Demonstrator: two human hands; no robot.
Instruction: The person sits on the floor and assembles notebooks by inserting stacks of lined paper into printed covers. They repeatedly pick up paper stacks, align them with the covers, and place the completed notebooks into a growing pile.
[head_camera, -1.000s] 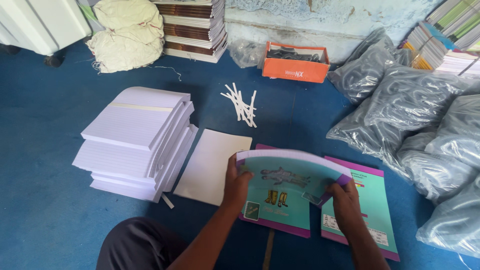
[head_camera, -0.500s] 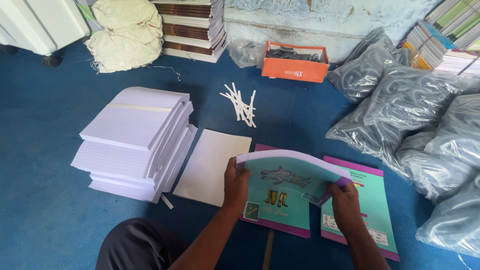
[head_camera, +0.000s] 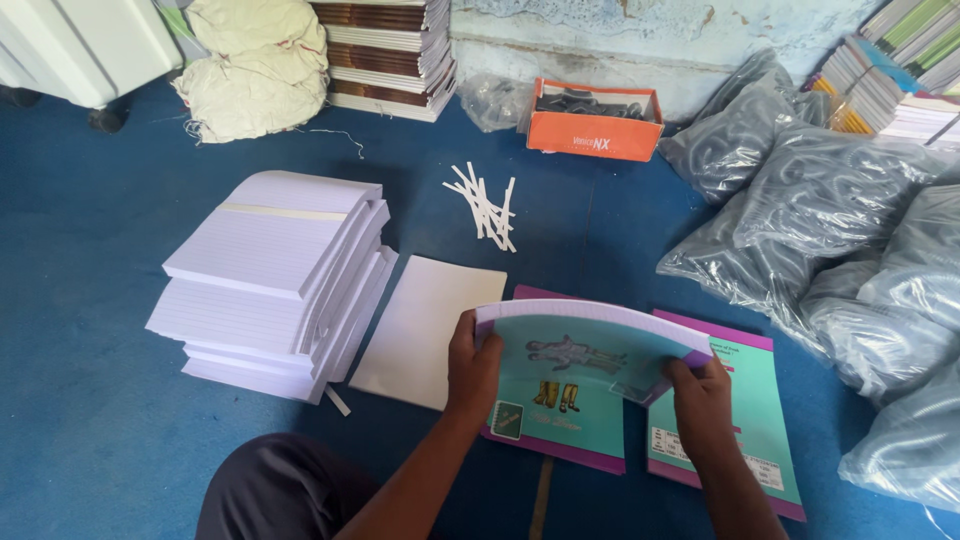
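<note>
My left hand (head_camera: 472, 368) grips the left edge of a teal and purple notebook cover (head_camera: 580, 362) wrapped over a block of white ruled pages. My right hand (head_camera: 700, 398) pinches its right lower edge. The cover bows upward between both hands, just above another teal cover (head_camera: 560, 430) lying on the blue floor. A second flat teal cover (head_camera: 745, 410) lies to the right. A plain white sheet stack (head_camera: 425, 325) rests just left of my left hand.
A tall pile of ruled page blocks (head_camera: 275, 275) stands at the left. White strips (head_camera: 485, 205) lie scattered ahead, an orange box (head_camera: 598, 120) behind them. Grey plastic bags (head_camera: 830, 220) fill the right side. Bound books (head_camera: 385, 50) and a cloth sack (head_camera: 250, 65) sit at the back.
Both hands have kept hold of the cover and pages; the bundle has shifted slightly and stays bowed. Nothing else has moved.
</note>
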